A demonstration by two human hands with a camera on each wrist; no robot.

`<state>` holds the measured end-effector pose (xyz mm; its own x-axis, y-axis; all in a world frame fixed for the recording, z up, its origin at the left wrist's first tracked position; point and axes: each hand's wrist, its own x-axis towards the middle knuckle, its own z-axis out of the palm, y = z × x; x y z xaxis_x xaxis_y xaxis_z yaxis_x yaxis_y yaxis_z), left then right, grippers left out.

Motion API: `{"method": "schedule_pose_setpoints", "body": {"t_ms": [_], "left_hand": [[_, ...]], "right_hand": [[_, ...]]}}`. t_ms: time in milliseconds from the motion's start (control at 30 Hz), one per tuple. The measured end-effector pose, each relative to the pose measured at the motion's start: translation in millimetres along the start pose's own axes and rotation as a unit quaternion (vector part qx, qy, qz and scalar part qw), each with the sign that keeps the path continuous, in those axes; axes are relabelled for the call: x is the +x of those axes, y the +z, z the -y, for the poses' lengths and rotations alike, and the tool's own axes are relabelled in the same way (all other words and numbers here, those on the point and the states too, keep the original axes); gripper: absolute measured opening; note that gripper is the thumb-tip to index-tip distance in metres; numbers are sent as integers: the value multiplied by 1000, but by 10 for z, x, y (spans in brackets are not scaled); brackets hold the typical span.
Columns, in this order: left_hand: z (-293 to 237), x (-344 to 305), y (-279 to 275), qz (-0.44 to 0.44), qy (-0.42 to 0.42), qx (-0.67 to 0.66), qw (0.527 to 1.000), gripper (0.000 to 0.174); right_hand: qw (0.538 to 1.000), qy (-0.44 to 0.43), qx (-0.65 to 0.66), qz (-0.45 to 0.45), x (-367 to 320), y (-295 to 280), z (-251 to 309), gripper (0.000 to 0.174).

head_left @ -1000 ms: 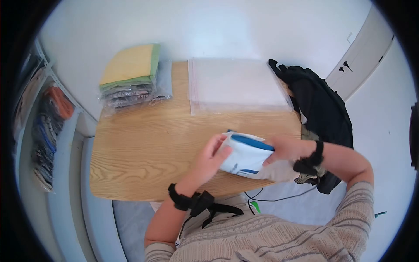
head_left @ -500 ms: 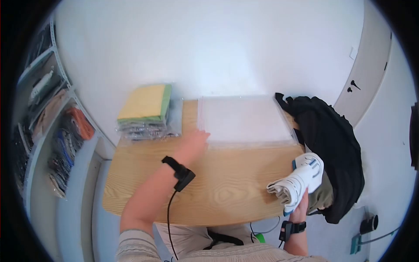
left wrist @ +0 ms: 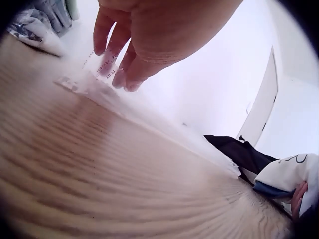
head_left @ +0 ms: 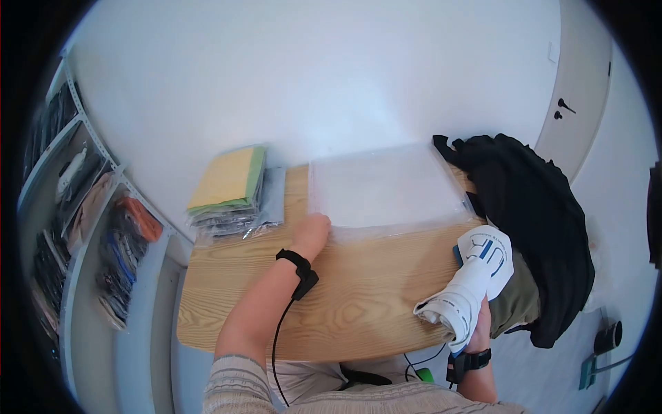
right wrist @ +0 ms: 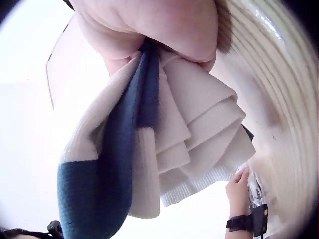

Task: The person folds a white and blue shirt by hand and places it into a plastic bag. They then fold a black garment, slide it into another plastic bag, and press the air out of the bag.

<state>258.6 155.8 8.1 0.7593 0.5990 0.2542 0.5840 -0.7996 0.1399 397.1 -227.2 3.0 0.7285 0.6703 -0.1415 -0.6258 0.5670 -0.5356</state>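
The white garment (head_left: 483, 265), rolled into a bundle, is gripped in the right hand (head_left: 480, 324) and reaches forward from it, well apart from the left. By the left hand (head_left: 312, 236), the near left corner of the clear bags (head_left: 386, 190) appears to be pinched, fingertips close together; how many layers are caught cannot be told. The bags are spread ahead and to the right of that hand; the wrapped pile (head_left: 224, 183) lies ahead and to its left.

The step in hand is judged to be the taking of a bag. Next, a single layer would need to be parted and drawn nearer, with the garment's folds held firm in the right hand.
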Motion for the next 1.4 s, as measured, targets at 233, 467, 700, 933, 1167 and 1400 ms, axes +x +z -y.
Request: {"method": "schedule_pose_setpoints", "body": {"t_ms": [233, 467, 700, 933, 1167, 1400], "left_hand": [[-180, -74, -234, -23, 2, 16, 1000, 13], [-618, -343, -536, -16, 48, 108, 993, 13], [-1162, -874, -1051, 152, 150, -358, 909, 24], [-518, -1023, -698, 193, 171, -27, 966, 44], [-857, -1480, -684, 172, 56, -5, 984, 51], [-905, -1657, -758, 138, 25, -127, 982, 50]], "right_hand": [[999, 23, 42, 10, 8, -27, 8, 41], [998, 25, 56, 9, 37, -96, 4, 41], [999, 10, 48, 21, -6, -43, 22, 41], [998, 26, 51, 20, -7, -56, 34, 42], [998, 17, 51, 25, -13, -160, 18, 44], [1000, 5, -2, -21, -138, -218, 136, 45]]}}
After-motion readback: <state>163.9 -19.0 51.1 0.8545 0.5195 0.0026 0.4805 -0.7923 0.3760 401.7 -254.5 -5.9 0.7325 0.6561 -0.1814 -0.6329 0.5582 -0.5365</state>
